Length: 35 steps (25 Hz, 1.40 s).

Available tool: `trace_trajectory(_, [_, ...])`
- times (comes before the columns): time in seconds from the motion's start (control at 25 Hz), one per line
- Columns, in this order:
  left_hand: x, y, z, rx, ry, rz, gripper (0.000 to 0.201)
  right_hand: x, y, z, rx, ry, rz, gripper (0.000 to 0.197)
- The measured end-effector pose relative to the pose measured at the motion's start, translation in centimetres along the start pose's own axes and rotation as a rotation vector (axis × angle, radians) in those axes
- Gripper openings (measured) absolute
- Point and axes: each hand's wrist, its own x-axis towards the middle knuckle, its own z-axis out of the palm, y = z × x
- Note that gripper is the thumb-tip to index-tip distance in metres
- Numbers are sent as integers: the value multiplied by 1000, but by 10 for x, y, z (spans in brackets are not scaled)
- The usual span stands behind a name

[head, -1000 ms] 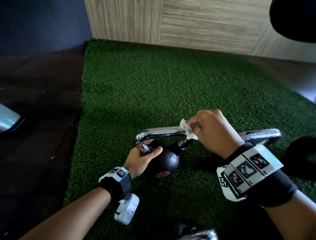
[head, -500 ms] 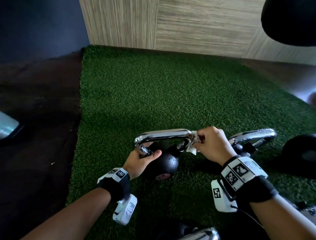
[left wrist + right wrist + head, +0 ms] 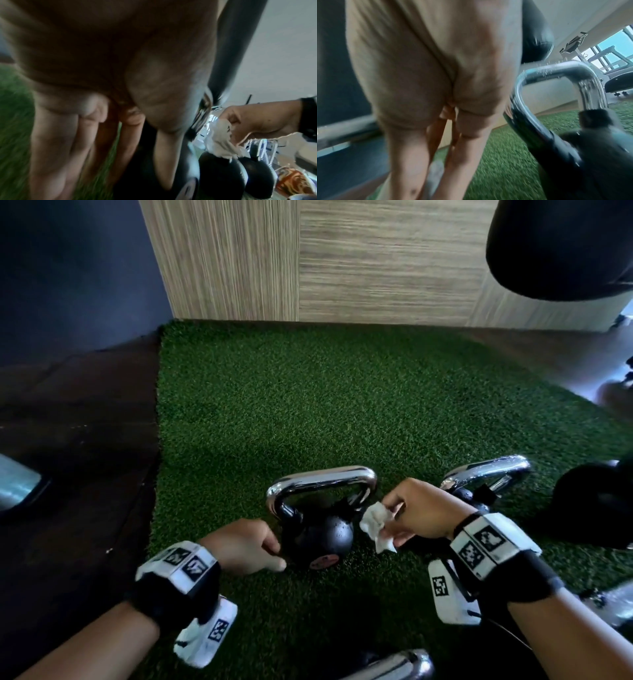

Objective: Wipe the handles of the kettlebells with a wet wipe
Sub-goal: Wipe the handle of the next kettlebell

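- Kettlebell (image 3: 317, 534): black ball with a chrome handle (image 3: 322, 479), upright on the green turf mat (image 3: 308, 405), between the two hands.
- Right hand (image 3: 419, 513): just to the right of the kettlebell, level with the lower right leg of the handle; fingers curled, pinching the wet wipe (image 3: 375, 525).
- Wet wipe: white, crumpled, hanging from the right fingertips; it lies close beside the right shoulder of the black ball. Whether it touches the metal cannot be told from the head view; in the left wrist view the wipe (image 3: 221, 139) hangs in front of a dark ball.
- Left hand (image 3: 245, 546): low at the left side of the ball, below the handle; fingers loosely curled and hanging, holding nothing. Contact with the ball cannot be told.
- Second kettlebell (image 3: 486, 477): chrome handle visible behind the right hand, on the same mat; the right wrist view shows that handle (image 3: 556, 75) speckled with droplets.
- Third chrome handle (image 3: 394, 664): at the bottom edge of the head view, near the person.
- Wrist bands (image 3: 486, 546): black, with white marker blocks, one on each forearm.
- Wood-grain wall panel (image 3: 342, 258): behind the mat.
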Motion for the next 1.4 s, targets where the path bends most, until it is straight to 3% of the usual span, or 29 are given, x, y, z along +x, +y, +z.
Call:
trace_trajectory(0.04, [-11, 1, -7, -67, 21, 85, 35, -8, -8, -4, -11, -23, -50, 20])
trace_trajectory(0.12, [-32, 13, -16, -447, 99, 213, 27, -21, -31, -9, -59, 30, -216, 16])
trace_trajectory(0.2, [-46, 32, -24, -877, 152, 266, 34, -31, -58, -7, 18, 95, -350, 28])
trace_trajectory(0.28, [-52, 48, -28, -1098, 142, 327, 38, -37, -78, -4, 90, 164, -423, 37])
trace_trajectory(0.4, [-58, 60, -34, -1187, 95, 422, 35, -37, -94, 2, 50, 331, -493, 39])
trace_trajectory(0.52, [-54, 63, -33, -1247, 152, 448, 34, -30, -101, 8, -38, 546, -560, 35])
trace_trajectory(0.64, [-46, 64, -35, -1298, 236, 496, 31, -24, -90, 4, -82, 539, -590, 48])
trace_trajectory(0.68, [-44, 63, -38, -1258, 307, 516, 28, -21, -80, -1, -80, 500, -550, 60])
trace_trajectory(0.76, [-39, 59, -44, -971, 582, 557, 24, -14, -53, -9, -17, 459, -376, 74])
trace_trajectory(0.84, [-33, 59, -47, -648, 835, 596, 24, 1, -22, -8, 25, 423, -162, 75])
trace_trajectory(0.88, [-28, 63, -47, -537, 898, 617, 25, 11, -8, -4, -33, 379, -83, 75])
trace_trajectory(0.96, [-18, 74, -44, -347, 914, 651, 24, 30, 12, 11, -154, 261, 3, 76])
trace_trajectory(1.08, [-8, 76, -35, -206, 869, 623, 24, 51, 29, 35, 9, 171, 25, 79])
trace_trajectory(1.24, [-10, 57, -33, -187, 925, 615, 24, 64, 41, 56, 203, 267, 17, 56])
trace_trajectory(1.4, [-11, 62, -29, -63, 949, 651, 22, 64, 47, 63, 262, 276, 4, 53])
